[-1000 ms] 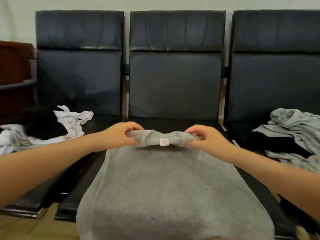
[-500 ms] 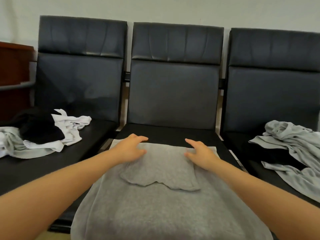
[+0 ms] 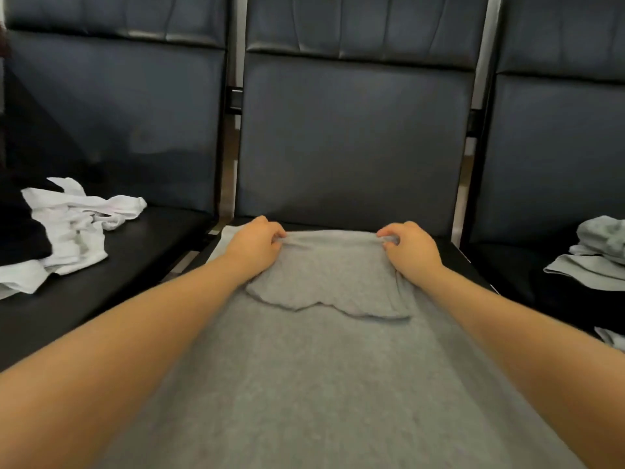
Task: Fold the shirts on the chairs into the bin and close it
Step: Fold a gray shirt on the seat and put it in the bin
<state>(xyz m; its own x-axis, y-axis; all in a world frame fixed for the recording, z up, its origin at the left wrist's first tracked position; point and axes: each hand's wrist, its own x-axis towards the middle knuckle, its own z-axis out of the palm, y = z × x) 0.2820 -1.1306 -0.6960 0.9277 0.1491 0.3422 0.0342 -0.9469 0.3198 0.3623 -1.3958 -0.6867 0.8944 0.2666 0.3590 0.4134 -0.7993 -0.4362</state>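
A grey shirt (image 3: 324,367) lies spread over the middle chair's seat and runs toward me, its far end folded back into a short flap. My left hand (image 3: 255,247) pinches the fold's far left corner. My right hand (image 3: 409,247) pinches the far right corner, fingers curled into the cloth. Both hands sit close to the middle chair's backrest (image 3: 351,147). No bin is in view.
A white shirt (image 3: 74,225) and a black garment (image 3: 20,228) lie heaped on the left chair's seat. A pale grey shirt (image 3: 595,258) lies over dark cloth on the right chair. Metal frame bars (image 3: 230,170) separate the chairs.
A second ago both hands held the bunched collar end up; they laid it down as a flap, pressed it flat, and now pinch the fold's far corners. The view has moved closer.
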